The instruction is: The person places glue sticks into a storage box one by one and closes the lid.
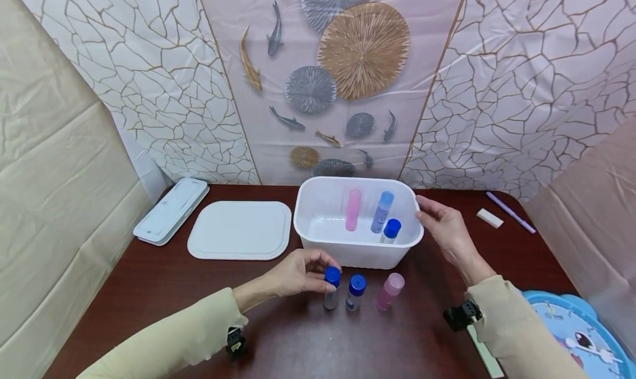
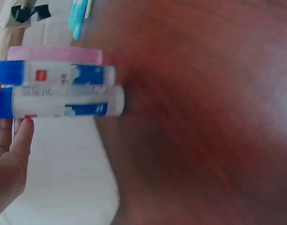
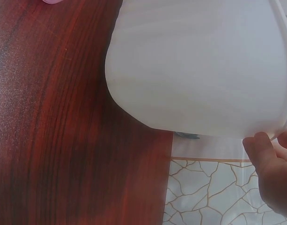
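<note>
My left hand (image 1: 297,272) pinches the blue cap of a glue stick (image 1: 331,298), the leftmost of three upright sticks in front of a white bin (image 1: 348,253). Beside it stand a second blue-capped glue stick (image 1: 355,297) and a pink stick (image 1: 389,292). The left wrist view shows the held glue stick (image 2: 68,102) close up with its printed label. With thumb and fingers, my right hand (image 1: 451,233) grips the bin's right rim. Inside the bin are a pink stick (image 1: 353,210), a light-blue stick (image 1: 382,212) and a blue-capped one (image 1: 391,230).
Left of the bin lies a flat white lid (image 1: 239,230), with a white case (image 1: 171,211) further left. A white eraser (image 1: 489,218) and a purple pen (image 1: 512,212) lie at the back right. A blue cartoon-faced round item (image 1: 576,326) and a pale green strip (image 1: 485,354) are at the front right.
</note>
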Demonstrator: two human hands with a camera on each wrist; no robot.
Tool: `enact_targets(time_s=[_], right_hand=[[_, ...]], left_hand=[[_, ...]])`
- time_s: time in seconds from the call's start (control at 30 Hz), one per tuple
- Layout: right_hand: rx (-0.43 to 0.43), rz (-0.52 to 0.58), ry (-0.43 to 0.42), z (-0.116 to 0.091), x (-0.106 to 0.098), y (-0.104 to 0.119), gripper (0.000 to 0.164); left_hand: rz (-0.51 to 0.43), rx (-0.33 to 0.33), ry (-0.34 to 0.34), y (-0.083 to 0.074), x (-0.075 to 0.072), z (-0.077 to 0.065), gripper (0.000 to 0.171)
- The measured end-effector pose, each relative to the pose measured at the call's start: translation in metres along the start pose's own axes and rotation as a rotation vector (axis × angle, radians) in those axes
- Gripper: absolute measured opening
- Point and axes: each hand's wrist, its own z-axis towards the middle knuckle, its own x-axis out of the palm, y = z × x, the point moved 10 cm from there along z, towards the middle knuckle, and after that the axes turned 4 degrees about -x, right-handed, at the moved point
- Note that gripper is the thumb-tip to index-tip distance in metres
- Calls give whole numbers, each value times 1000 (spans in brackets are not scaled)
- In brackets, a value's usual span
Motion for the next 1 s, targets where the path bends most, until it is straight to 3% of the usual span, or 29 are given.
enact_targets(time_s=[0.17,0.33,0.47,0.57,0.8,0.9,1.0], right_hand=[[6,-17,2,1,0,2,47],[3,-7,3,0,-1,2,48],[-2,14,8,0,0,0,48],[-2,19,9,-1,1,-1,48],[-6,20,8,0,2,-3,49],[0,11,7,0,2,-3,49],[3,-6,5,0,0,-3,48]], left_hand=[[52,29,-6,-42,-18,2,34],[52,76,-140,-96,-51,16,32],[19,111,-250,-116,-69,37,31],[16,105,-285,-106,-70,58,30],[38,-4,-257,-44,-55,94,32],[106,-69,-231,-26,-50,104,32],[179,-113,-205,-18,-47,111,31]])
